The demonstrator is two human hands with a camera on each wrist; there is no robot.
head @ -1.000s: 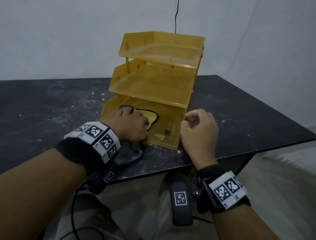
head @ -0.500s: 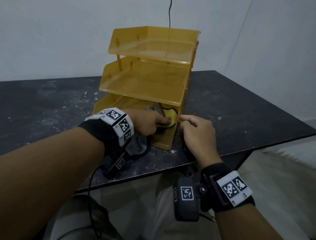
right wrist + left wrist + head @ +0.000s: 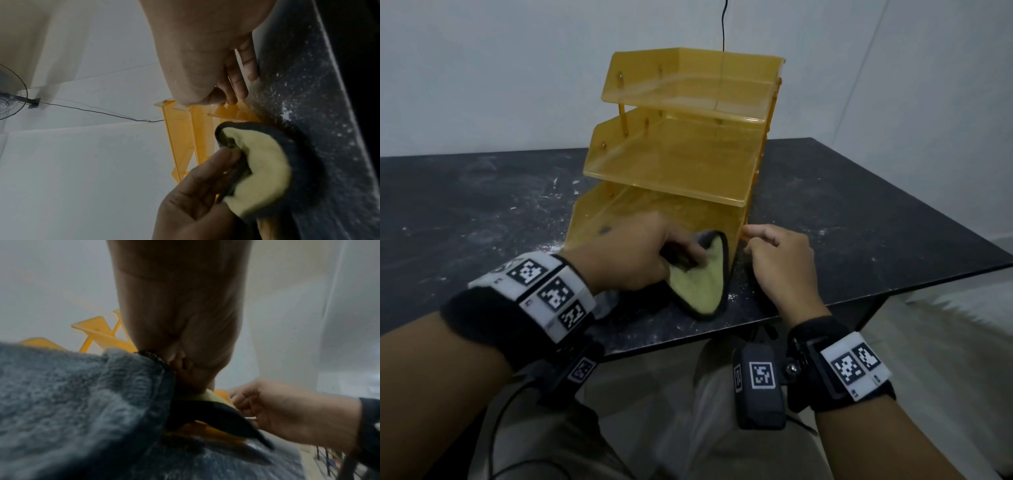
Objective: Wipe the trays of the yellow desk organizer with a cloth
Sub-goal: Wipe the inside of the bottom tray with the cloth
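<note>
The yellow three-tier desk organizer [image 3: 671, 164] stands in the middle of the black table [image 3: 482, 212]. My left hand [image 3: 681, 253] grips a cloth [image 3: 702, 281], yellow-green on one side, grey on the other, with a dark hem. It holds the cloth at the front right corner of the bottom tray [image 3: 619, 212], and the cloth hangs over the front lip onto the table. In the left wrist view the grey side of the cloth [image 3: 82, 402] fills the lower left. My right hand [image 3: 750, 240] touches the bottom tray's right side wall with lightly bent fingers [image 3: 238, 84] and holds nothing.
The table is dusted with white specks and its front edge [image 3: 722, 346] lies just behind my wrists. A wall stands close behind the organizer, with a thin cable [image 3: 723, 24] hanging down it. A wall fan [image 3: 10, 97] shows in the right wrist view.
My left hand has carried the cloth from the left of the bottom tray across to its front right corner and drawn it out over the lip. My right hand has moved in against the tray's side.
</note>
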